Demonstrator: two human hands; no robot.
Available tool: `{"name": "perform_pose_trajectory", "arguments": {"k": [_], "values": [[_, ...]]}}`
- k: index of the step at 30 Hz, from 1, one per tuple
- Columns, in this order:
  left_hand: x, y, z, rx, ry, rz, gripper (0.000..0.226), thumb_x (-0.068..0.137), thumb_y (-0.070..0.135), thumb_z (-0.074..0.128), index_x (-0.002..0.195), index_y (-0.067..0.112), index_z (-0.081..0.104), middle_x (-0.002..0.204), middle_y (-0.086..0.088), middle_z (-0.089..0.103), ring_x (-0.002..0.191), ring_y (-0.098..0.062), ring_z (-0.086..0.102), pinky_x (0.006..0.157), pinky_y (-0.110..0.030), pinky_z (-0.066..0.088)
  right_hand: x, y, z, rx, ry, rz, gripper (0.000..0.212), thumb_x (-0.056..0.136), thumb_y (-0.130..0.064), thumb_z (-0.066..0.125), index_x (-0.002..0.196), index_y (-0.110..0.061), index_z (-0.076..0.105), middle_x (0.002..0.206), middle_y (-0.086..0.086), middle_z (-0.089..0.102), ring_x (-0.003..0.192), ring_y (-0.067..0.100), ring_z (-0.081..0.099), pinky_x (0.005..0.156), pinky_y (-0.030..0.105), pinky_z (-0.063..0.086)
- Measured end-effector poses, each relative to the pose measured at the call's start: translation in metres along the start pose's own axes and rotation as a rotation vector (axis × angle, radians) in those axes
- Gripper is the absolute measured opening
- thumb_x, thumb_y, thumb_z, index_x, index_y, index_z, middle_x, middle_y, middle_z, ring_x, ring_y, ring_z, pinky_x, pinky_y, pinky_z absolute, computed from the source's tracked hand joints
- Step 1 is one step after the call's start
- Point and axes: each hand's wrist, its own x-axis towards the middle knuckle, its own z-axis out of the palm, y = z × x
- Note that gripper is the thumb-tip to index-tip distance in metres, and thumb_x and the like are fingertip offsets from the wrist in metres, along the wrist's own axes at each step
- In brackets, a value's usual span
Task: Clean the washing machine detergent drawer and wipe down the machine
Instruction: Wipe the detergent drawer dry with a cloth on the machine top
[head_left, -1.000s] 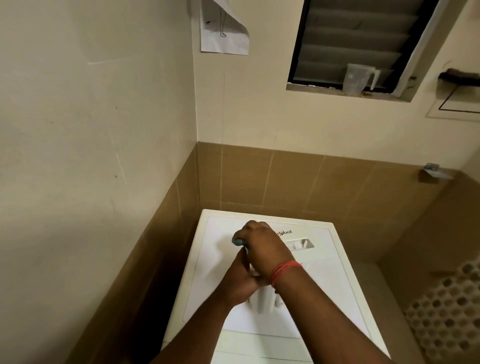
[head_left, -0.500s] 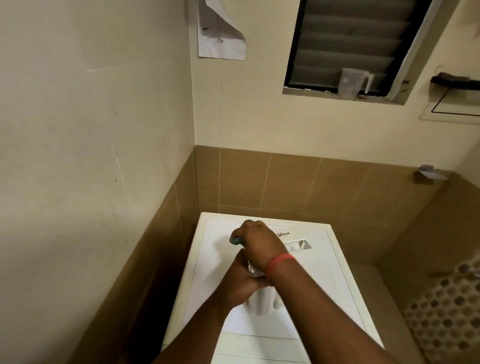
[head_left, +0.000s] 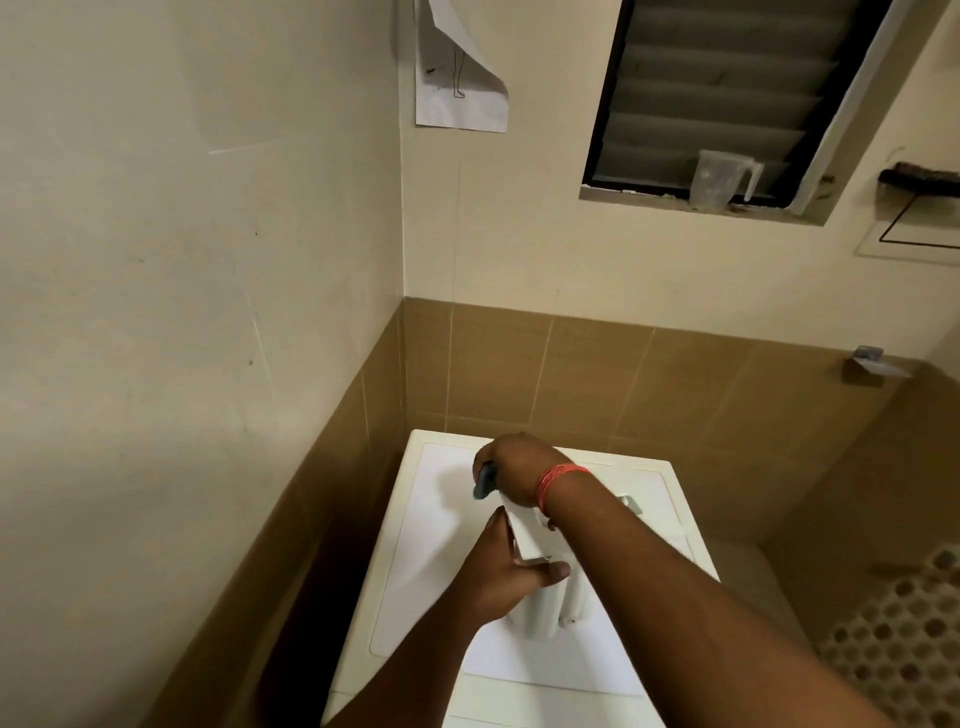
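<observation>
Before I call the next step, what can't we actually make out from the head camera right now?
- Teal tool in the right hand: mostly covered by the fingers, type unclear.
- Detergent drawer gripped by the left hand: its inside faces away, and the right forearm crosses it.
- Washing machine: front cut off by the bottom edge.
- Logo on the lid: hidden by the right hand.

**Operator's own body: worn items**

I log two bare forearms, no sleeves in view. Right hand (head_left: 514, 470): a band of thin orange-red threads (head_left: 558, 480) wound round the wrist, just behind the hand. Left hand (head_left: 506, 577): nothing worn on it or on the wrist behind it.
</observation>
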Motion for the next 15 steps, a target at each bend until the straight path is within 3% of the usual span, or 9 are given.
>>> {"name": "perform_pose_trajectory", "arguments": {"k": [2,4,6,10,15], "values": [[-0.001,0.003,-0.001,-0.016,-0.009,0.011,0.065,0.072,0.026,0.087,0.118,0.044,0.044,0.111,0.028,0.059,0.102,0.021,0.054,0.09,-0.008,0.046,0.001,0.004,-0.003,0.003,0.007,0.005,0.018,0.081,-0.006,0.067,0.097,-0.009,0.073,0.107,0.009,0.072,0.102,0.026,0.065,0.09,0.033,0.052],[-0.003,0.002,-0.003,-0.035,-0.021,0.028,0.072,0.069,0.03,0.088,0.128,0.038,0.047,0.121,0.018,0.064,0.114,0.002,0.06,0.102,-0.033,0.05,0.0,0.022,-0.015,-0.047,0.018,0.058,0.018,0.085,-0.021,0.071,0.101,-0.012,0.073,0.109,0.008,0.071,0.102,0.026,0.064,0.087,0.029,0.05],[-0.007,-0.001,-0.005,-0.059,-0.016,0.067,0.075,0.07,0.027,0.087,0.134,0.031,0.048,0.128,0.012,0.064,0.121,-0.009,0.059,0.106,-0.043,0.048,-0.007,0.048,-0.032,-0.17,-0.009,0.156,0.026,0.087,-0.03,0.071,0.107,-0.014,0.071,0.114,0.009,0.069,0.105,0.029,0.062,0.087,0.028,0.047],[-0.008,0.002,-0.007,-0.084,-0.026,0.077,0.075,0.071,0.026,0.086,0.136,0.029,0.049,0.131,0.01,0.063,0.123,-0.01,0.059,0.107,-0.046,0.046,-0.024,0.087,-0.054,-0.232,-0.037,0.274,0.015,0.087,-0.029,0.071,0.099,-0.02,0.072,0.114,0.004,0.069,0.102,0.025,0.062,0.09,0.028,0.047],[-0.007,0.006,-0.008,-0.058,-0.031,0.083,0.066,0.077,0.019,0.083,0.133,0.029,0.05,0.126,0.013,0.066,0.119,-0.008,0.061,0.105,-0.037,0.048,-0.007,0.045,-0.021,0.013,0.033,0.097,0.017,0.087,-0.013,0.063,0.101,-0.014,0.073,0.113,0.005,0.07,0.104,0.025,0.063,0.092,0.033,0.05]]}}
